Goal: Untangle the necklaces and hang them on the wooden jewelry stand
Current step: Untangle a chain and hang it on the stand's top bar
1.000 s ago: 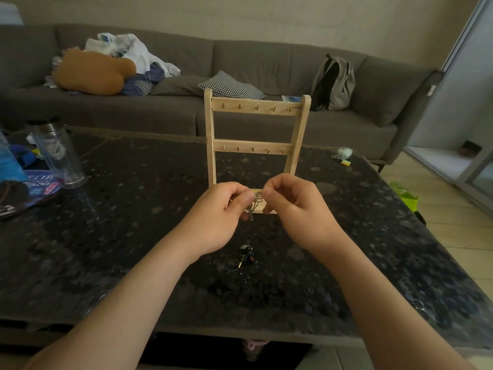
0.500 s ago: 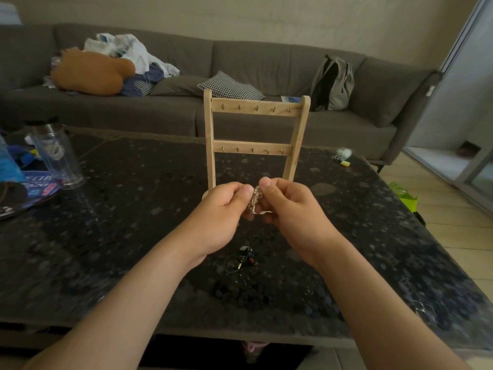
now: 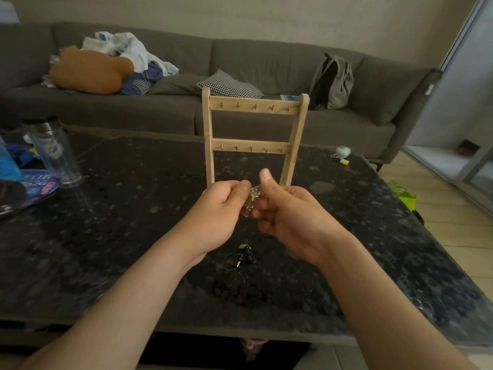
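Head view: necklaces [image 3: 253, 196] mostly hand-hidden.

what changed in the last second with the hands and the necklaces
The right hand rolled slightly palm-up and its thumb lifted off the tangled necklaces; it now points up while the fingers curl under the clump. The left hand pinches the clump as before, in the same spot. The wooden stand and the loose jewelry below the hands stayed put.
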Motion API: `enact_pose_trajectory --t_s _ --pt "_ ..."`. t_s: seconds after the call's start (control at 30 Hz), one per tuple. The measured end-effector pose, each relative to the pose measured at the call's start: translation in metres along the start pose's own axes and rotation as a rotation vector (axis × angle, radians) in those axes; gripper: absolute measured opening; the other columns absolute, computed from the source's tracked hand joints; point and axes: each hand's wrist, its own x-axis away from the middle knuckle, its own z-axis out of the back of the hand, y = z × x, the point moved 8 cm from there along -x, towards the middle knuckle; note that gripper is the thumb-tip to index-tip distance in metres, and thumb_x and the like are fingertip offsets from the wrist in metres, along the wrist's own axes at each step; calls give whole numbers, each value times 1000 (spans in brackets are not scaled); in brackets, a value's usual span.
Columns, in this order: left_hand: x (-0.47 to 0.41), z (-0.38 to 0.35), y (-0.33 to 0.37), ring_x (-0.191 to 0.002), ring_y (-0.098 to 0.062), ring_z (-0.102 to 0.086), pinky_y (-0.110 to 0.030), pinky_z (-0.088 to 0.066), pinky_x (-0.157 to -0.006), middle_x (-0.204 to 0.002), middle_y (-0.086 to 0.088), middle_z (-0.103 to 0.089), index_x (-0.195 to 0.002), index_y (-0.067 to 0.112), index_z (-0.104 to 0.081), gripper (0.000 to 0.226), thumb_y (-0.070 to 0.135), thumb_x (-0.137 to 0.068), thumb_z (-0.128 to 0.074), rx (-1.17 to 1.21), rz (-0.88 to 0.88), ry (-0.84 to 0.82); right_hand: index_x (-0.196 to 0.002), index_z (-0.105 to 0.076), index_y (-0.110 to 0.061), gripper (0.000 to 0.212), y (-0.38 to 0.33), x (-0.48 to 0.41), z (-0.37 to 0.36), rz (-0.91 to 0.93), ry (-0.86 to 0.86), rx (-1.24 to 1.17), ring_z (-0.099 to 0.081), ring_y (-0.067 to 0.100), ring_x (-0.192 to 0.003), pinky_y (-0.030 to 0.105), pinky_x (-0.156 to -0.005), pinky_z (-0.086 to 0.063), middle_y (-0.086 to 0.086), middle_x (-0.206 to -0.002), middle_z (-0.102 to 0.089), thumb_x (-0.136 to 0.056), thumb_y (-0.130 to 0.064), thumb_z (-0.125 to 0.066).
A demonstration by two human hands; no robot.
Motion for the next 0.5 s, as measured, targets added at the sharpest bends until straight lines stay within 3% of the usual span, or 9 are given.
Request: enact_pose_trajectory --t_s 0.07,0.17,0.27,0.37,0.5 --pt "-1 2 -3 -104 -21 -71 -51 -57 -104 -110 -12 -76 -110 19 -76 42 41 -116 -41 4 19 14 -79 -75 -18 35 -1 1 3 7 6 2 -66 22 -95 33 -82 -50 5 -89 -72 -101 -44 -68" --pt "-2 5 -6 -108 -25 -72 -53 -56 -106 -113 -15 -77 -109 20 -77 41 43 -115 -43 25 43 55 -104 -81 -14 16 -4 3 9 42 86 0 -72 15 -96 33 -86 -52 6 -100 -79 -101 -28 -72" --pt "-2 5 -7 -110 -23 -73 -54 -56 -106 -110 -9 -79 -105 24 -77 39 44 -115 -45 63 57 73 -118 -72 -14 24 -9 5 18 101 207 -51 -77 13 -87 32 -80 -56 4 -94 -81 -95 -16 -79" --pt "-2 4 -8 -105 -10 -74 -45 -58 -104 -103 4 -81 -99 30 -77 36 42 -114 -46 97 79 85 -110 -68 -14 19 -14 9 18 148 222 -77 -79 18 -88 33 -80 -59 6 -93 -81 -95 -7 -78" --pt "-3 3 -8 -109 -16 -73 -44 -59 -102 -106 -1 -80 -102 28 -78 36 43 -114 -47 127 96 86 -98 -72 -17 16 -17 11 15 169 200 -33 -78 19 -92 36 -86 -58 5 -92 -80 -94 -2 -77"
